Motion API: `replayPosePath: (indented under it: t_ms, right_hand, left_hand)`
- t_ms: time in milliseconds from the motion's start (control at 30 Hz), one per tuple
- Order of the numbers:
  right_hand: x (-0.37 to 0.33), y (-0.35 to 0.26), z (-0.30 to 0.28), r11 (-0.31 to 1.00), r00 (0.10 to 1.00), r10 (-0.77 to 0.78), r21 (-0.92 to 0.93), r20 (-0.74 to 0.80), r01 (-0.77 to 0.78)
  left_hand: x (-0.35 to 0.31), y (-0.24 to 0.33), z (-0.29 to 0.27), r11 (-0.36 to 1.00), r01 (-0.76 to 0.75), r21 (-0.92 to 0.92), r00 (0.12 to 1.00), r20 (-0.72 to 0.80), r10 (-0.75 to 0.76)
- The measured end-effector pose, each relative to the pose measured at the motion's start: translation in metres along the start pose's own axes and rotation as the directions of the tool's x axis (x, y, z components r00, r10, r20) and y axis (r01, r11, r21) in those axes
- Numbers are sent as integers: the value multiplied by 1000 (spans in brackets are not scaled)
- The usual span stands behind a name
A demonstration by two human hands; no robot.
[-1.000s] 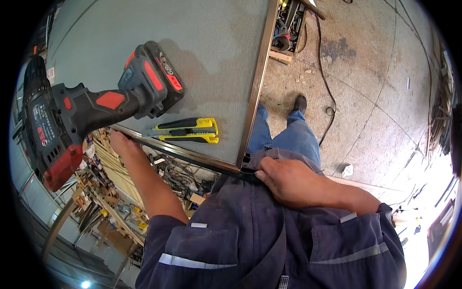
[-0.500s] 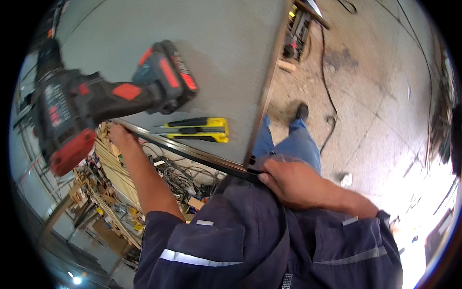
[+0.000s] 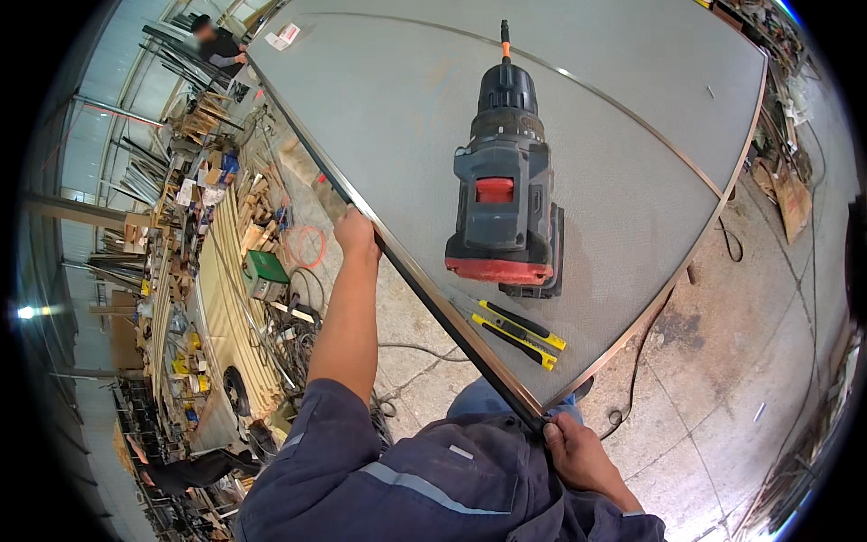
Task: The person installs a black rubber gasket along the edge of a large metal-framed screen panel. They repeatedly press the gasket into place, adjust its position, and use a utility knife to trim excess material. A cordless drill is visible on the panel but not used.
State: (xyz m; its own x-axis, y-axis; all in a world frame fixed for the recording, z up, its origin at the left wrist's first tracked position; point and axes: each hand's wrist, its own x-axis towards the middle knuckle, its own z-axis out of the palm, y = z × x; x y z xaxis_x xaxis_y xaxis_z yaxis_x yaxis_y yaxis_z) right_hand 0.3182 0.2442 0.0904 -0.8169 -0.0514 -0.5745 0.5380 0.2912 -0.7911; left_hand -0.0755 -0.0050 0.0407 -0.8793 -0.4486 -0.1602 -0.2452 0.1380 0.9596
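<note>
A large grey panel with a thin metal frame lies in front of me. A black strip runs along its left edge. My left hand has its fingers closed on the strip partway up this edge. At the near corner, my right hand grips the strip's end, thumb on top. A black and red cordless drill with a bit in its chuck rests on the panel. Next to it is a yellow and black utility knife. Neither tool is in my hands.
At the panel's far left end is another person, near a small white box. Stacked wood strips, a green case and clutter line the left floor. A dark cable lies on the floor at right.
My view has swung toward the left and widened, bringing the whole panel and the other person into sight. Both hands remain at the strip; the tools still lie on the panel.
</note>
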Motion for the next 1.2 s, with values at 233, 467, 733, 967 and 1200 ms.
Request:
replayPosePath:
  t_ms: [233, 467, 733, 967, 1200]
  right_hand:
    - [-15, 10, -1, 1000, 998, -9, 21, -57, 11]
    - [-11, 6, 10, 996, 988, -1, 90, -153, 14]
    - [-10, 10, 9, 996, 995, -8, 91, -103, 17]
    - [-16, 11, 11, 991, 993, 21, 136, -119, -5]
    - [-6, 12, 12, 996, 983, -28, 84, -180, 43]
  left_hand:
    - [-4, 11, 6, 991, 33, -129, 999, -38, -39]
    - [14, 8, 6, 985, 60, -161, 997, -41, -67]
    - [29, 8, 8, 981, 10, -193, 997, -68, -24]
    - [18, 14, 8, 988, 52, -147, 995, -80, -64]
    - [59, -8, 5, 984, -117, 134, 993, 1, 118]
